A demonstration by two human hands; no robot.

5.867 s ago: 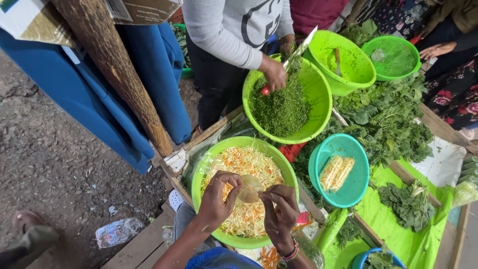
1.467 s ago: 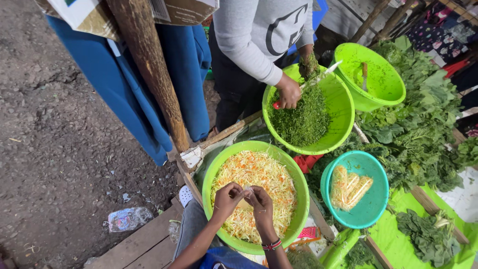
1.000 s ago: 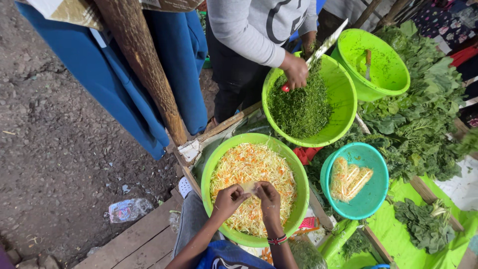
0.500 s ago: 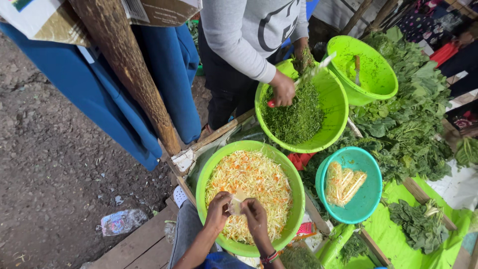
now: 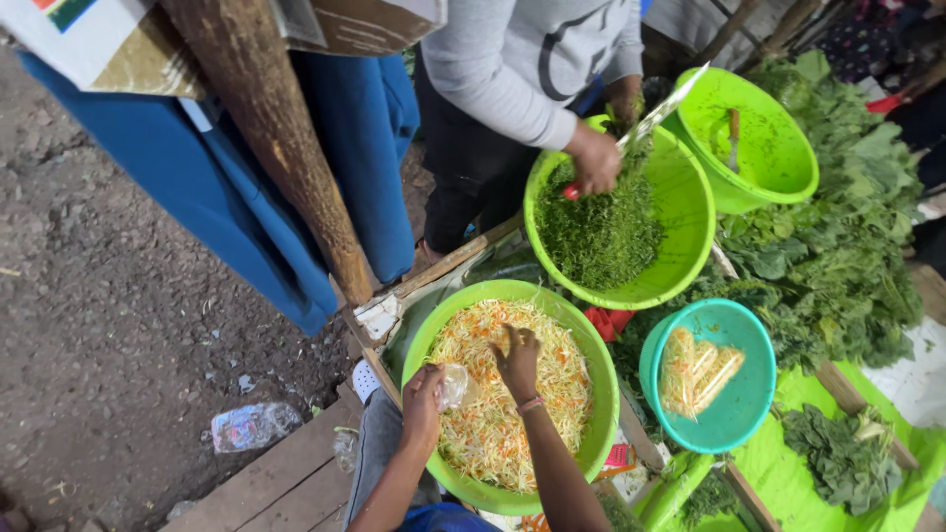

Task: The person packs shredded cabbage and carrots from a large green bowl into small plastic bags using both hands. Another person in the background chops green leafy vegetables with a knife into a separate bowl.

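Observation:
A big green basin (image 5: 589, 375) in front of me is full of shredded cabbage and carrot (image 5: 493, 433). My left hand (image 5: 424, 402) sits at the basin's near left rim, shut on a small clear plastic bag (image 5: 453, 385). Over the middle of the shreds, my right hand (image 5: 516, 360) pinches down into the mix; a bracelet circles its wrist. Whether it holds any shreds is hidden by the fingers.
Across from me a person in a grey sweater cuts greens with a long knife (image 5: 658, 108) over a second green basin (image 5: 682, 217). A teal bowl (image 5: 735, 412) holds bagged shreds. Leafy greens (image 5: 838, 256) pile at right; a wooden post (image 5: 286, 148) stands at left.
My right hand has left the bag and reached forward into the shredded mix. My left hand keeps the bag at the basin's rim. The person opposite keeps cutting greens.

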